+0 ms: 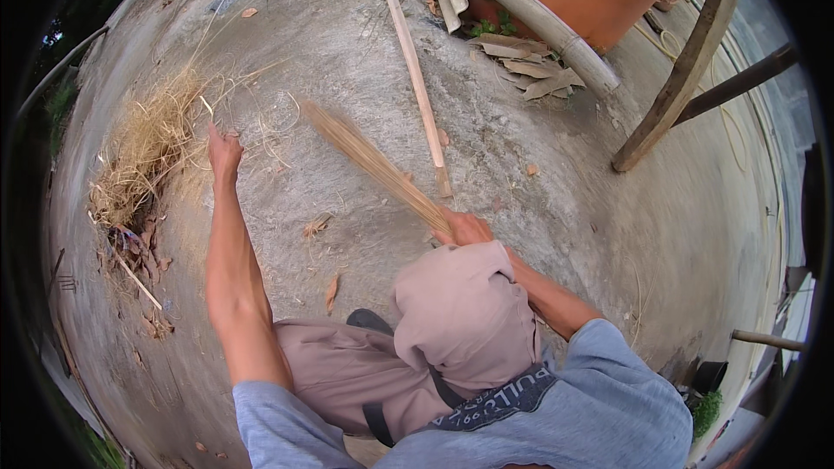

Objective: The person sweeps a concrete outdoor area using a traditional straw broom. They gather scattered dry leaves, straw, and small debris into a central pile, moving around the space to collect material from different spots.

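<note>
My right hand (pixel 465 228) grips the bound end of a straw hand broom (pixel 373 165), whose bristles fan out up and to the left over the concrete ground (pixel 347 61). My left hand (pixel 223 150) reaches far out to the left and touches thin dry straw strands at the edge of a heap of dry grass (pixel 143 152). Its fingers look pinched on the strands. My bent knees in beige trousers (pixel 460 313) sit between the two arms.
A long wooden stick (pixel 415 69) lies on the ground just beyond the broom. Bamboo poles (pixel 530 13), dry husks and an orange wall stand at the top. A leaning wooden post (pixel 678 78) is at the right. Dry leaves lie scattered at the left.
</note>
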The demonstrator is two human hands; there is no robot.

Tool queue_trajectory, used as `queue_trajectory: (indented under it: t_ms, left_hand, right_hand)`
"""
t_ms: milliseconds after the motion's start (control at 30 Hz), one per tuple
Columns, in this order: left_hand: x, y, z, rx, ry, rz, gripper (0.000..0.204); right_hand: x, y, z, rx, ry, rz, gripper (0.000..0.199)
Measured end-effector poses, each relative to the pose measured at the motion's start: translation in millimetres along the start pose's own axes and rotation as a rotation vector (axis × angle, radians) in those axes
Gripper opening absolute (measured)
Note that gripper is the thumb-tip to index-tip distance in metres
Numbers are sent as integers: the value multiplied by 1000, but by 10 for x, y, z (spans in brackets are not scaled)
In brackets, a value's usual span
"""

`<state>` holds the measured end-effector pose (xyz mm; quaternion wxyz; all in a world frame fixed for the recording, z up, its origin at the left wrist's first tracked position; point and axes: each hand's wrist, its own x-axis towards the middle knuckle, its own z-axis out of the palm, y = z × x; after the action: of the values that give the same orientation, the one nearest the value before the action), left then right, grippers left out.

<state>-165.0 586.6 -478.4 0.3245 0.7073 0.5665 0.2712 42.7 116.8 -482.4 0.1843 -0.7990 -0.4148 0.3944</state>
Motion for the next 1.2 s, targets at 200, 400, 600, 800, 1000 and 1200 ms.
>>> queue_trajectory:
  t_ms: [200,400,600,800,1000,1200]
  left_hand:
    - [122,-186,115,67,-135,-41,65]
    - [139,-199,33,30,-99,-32,62]
    - [67,-79,162,-34,-395,-62,55]
    - [1,-36,24,53,-450,-105,50]
    - [55,-105,-60,79,-404,-65,45]
    - [-54,0,-29,40,-422,-37,40]
  right_hand:
    - [-607,794,70,-2,345,-280,41]
    - [-998,1230,73,112,647,450,35]
    - [-1101,1699,329,410,575,622,35]
    - [-894,1046,109,88,457,340,36]
    - [76,614,37,-20,443,46,38]
    - [1195,369,53,-208,564,35,37]
